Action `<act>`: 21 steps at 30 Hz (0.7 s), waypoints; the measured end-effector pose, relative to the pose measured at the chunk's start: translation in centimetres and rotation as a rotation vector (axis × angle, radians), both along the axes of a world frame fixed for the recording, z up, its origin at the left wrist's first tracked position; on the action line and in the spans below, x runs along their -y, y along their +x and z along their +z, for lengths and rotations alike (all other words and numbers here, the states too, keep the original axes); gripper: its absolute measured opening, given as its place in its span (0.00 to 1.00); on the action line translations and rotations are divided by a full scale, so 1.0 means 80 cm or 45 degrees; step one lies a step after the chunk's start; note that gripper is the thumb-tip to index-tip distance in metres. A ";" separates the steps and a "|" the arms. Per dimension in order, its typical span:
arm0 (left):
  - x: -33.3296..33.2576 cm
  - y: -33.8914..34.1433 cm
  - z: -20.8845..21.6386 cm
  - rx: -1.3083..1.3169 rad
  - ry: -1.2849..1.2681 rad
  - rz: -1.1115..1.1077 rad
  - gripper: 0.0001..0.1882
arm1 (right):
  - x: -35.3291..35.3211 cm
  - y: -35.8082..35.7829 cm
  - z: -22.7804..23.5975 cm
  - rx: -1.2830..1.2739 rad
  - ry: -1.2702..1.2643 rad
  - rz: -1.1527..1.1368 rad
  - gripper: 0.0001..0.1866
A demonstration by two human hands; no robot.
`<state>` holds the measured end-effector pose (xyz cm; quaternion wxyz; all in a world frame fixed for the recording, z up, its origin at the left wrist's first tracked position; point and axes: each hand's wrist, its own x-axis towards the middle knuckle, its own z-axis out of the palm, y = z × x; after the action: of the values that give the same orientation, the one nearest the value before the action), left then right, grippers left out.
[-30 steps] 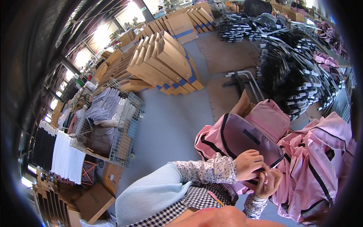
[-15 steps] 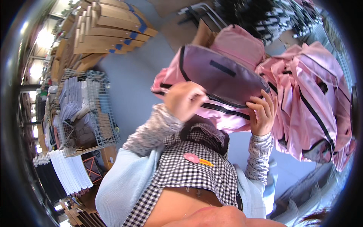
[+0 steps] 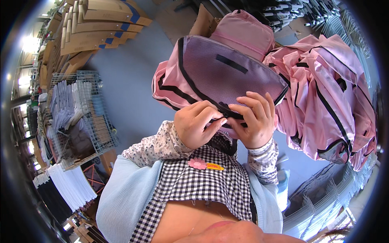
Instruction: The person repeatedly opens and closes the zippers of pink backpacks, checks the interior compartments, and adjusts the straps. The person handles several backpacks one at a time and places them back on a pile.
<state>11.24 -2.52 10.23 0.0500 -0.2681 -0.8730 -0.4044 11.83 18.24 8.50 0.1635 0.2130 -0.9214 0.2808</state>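
In front of my body lies a pink bag (image 3: 167, 83) with a large purple-grey mesh panel (image 3: 227, 75) edged in black. A black strip sits near the panel's top. My left hand (image 3: 196, 123) is closed, its thumb and forefinger pinched at the black zipper (image 3: 225, 115) on the bag's near edge. The small part between those fingertips is mostly covered. Close beside it, my right hand (image 3: 255, 121) grips the same edge, thumb below and fingers bent over the mesh.
On the right hangs a heap of more pink bags (image 3: 324, 97) with black trim. Behind the held bag is another pink piece (image 3: 245, 34) by an open carton (image 3: 204, 21). Flat cardboard boxes (image 3: 105, 26) stand far left, above a wire cart (image 3: 95, 109) of folded goods.
My left hand has come down and right to the zipper, and my right hand has moved left to meet it. The bag has shifted slightly left, its mesh panel now flatter.
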 end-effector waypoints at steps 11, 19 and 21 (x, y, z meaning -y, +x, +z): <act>0.013 0.015 -0.035 -0.024 0.034 0.113 0.08 | 0.014 0.008 -0.064 -0.225 -0.039 -0.066 0.16; 0.022 0.014 -0.034 -0.013 -0.040 0.170 0.08 | 0.016 0.011 -0.065 -0.255 -0.142 -0.073 0.14; 0.019 0.015 -0.035 -0.042 -0.030 0.124 0.09 | 0.018 0.014 -0.070 -0.257 -0.153 -0.069 0.15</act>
<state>12.48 -4.02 7.42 0.0807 -0.2326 -0.8888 -0.3866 12.93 16.83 2.92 0.2753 0.2048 -0.8872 0.3083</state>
